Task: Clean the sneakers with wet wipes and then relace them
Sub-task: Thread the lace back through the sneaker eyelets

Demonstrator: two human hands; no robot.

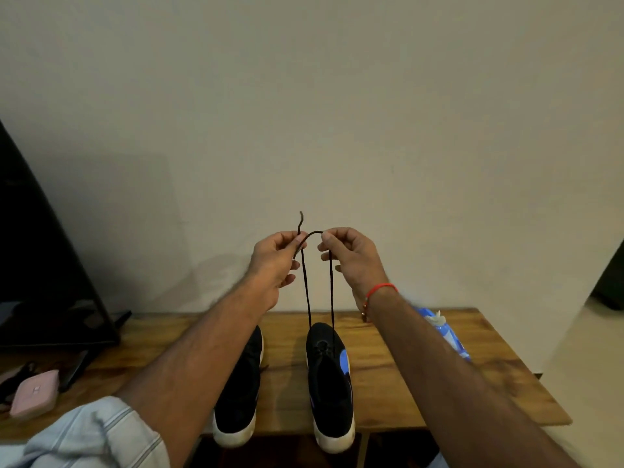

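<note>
both hands, left hand (275, 261) and right hand (347, 256), pinch the thin black shoelace (306, 292) high, evening its ends above the black mesh sneaker (329, 383) for relacing.

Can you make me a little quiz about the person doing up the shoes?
1. True or false: both hands, the left hand and the right hand, pinch the dark shoelace up in the air.
2. Which sneaker do the two strands of the lace go down to? A) the left sneaker B) the right sneaker C) neither
3. Fill in: the blue pack of wet wipes lies on the wooden table, partly behind the person's ____ forearm.

Key: 1 true; 2 B; 3 right.
</note>
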